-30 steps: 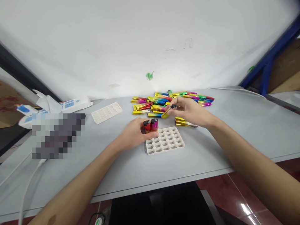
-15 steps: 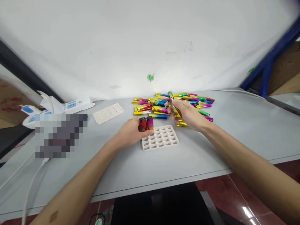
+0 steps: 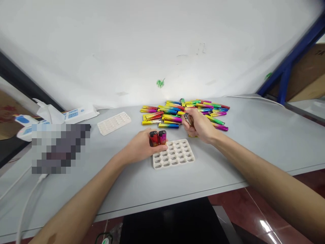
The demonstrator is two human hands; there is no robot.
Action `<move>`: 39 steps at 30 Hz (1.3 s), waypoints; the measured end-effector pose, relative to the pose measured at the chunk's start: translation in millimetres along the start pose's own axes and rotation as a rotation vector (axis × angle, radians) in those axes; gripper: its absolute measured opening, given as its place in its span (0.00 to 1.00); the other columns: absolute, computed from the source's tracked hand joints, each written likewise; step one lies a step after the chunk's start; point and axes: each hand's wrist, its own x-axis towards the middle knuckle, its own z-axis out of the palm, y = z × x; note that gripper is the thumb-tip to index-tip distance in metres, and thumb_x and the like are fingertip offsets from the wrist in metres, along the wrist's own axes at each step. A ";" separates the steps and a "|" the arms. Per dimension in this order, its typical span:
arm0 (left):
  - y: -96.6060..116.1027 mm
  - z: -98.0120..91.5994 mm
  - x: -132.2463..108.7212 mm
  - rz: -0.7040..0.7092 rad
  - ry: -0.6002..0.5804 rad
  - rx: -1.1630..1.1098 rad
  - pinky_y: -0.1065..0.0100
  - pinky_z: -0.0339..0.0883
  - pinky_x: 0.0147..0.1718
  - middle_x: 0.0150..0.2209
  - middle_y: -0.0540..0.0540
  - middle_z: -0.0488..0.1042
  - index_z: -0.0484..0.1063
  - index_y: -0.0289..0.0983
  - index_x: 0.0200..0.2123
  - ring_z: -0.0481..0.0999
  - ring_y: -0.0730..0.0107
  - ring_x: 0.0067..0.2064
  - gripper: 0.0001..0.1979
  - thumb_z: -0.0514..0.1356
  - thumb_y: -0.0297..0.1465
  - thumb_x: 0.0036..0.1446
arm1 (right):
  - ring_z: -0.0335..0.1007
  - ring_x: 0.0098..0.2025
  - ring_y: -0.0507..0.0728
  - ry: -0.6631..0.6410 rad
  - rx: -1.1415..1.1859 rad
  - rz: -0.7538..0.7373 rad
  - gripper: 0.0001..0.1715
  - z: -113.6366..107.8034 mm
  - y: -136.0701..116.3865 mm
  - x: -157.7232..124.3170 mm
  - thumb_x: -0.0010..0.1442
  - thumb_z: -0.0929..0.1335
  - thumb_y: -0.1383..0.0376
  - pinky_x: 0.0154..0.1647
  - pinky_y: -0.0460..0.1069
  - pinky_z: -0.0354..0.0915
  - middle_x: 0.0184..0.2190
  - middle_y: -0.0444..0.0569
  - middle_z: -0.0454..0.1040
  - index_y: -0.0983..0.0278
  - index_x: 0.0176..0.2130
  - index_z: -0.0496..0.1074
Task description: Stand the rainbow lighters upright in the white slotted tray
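Observation:
A red lighter [image 3: 153, 138] and a purple lighter [image 3: 162, 137] stand upright side by side over the upper left corner of a white tray [image 3: 175, 166] with rows of oval slots. My left hand [image 3: 139, 145] is closed around them, thumb in front; their lower ends are hidden, so I cannot tell whether they sit in slots. To the right, my right hand [image 3: 200, 125] grips another lighter [image 3: 188, 118], its top end showing above the fingers. It is in front of a pile of shiny multicoloured lighters [image 3: 169, 125], covering part of it.
A second white slotted tray [image 3: 114, 123] lies to the left. Beyond it are a power strip [image 3: 76, 115] with plugs and a pixelated dark object [image 3: 61, 149] with a white cable. A white wall [image 3: 162, 51] rises behind the grey table [image 3: 132, 189].
My right hand has turned the lighter from slanting across the fingers to having its top end face me, and has drawn slightly closer. My left hand still holds its two lighters.

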 end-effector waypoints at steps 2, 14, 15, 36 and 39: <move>-0.8 1.0 0.3 -0.002 0.014 0.012 0.64 0.67 0.33 0.36 0.48 0.75 0.73 0.40 0.38 0.74 0.63 0.35 0.22 0.64 0.52 0.49 | 0.35 0.16 0.48 -0.006 0.000 -0.009 0.27 1.4 -0.1 -0.6 0.65 0.57 0.54 0.17 0.47 0.35 0.13 0.40 0.48 0.61 0.18 0.54; 2.3 1.8 -0.1 0.016 0.054 0.066 0.67 0.62 0.27 0.28 0.52 0.68 0.67 0.40 0.30 0.66 0.70 0.27 0.19 0.63 0.49 0.51 | 0.37 0.16 0.48 0.004 -0.075 -0.053 0.28 3.1 1.6 -1.8 0.66 0.56 0.53 0.17 0.47 0.37 0.12 0.39 0.47 0.60 0.18 0.54; 2.0 1.9 -0.2 0.018 0.050 0.061 0.67 0.63 0.28 0.29 0.52 0.69 0.67 0.40 0.30 0.67 0.70 0.28 0.19 0.63 0.49 0.51 | 0.38 0.15 0.49 -0.008 -0.087 -0.064 0.27 2.8 1.9 -1.8 0.66 0.55 0.55 0.17 0.47 0.37 0.12 0.39 0.47 0.60 0.18 0.55; 7.3 2.0 -1.6 0.142 0.062 0.034 0.68 0.60 0.29 0.29 0.53 0.68 0.68 0.40 0.29 0.67 0.71 0.29 0.14 0.64 0.44 0.54 | 0.60 0.28 0.50 -0.207 -0.287 -0.278 0.14 11.5 7.7 -5.7 0.55 0.73 0.57 0.29 0.48 0.56 0.26 0.41 0.66 0.64 0.31 0.71; 8.7 2.6 -1.8 0.143 0.073 0.031 0.68 0.59 0.29 0.28 0.54 0.66 0.66 0.40 0.28 0.66 0.72 0.29 0.15 0.64 0.43 0.54 | 0.60 0.27 0.50 -0.169 -0.306 -0.254 0.14 12.1 8.1 -7.1 0.55 0.73 0.56 0.29 0.48 0.58 0.26 0.41 0.67 0.64 0.31 0.70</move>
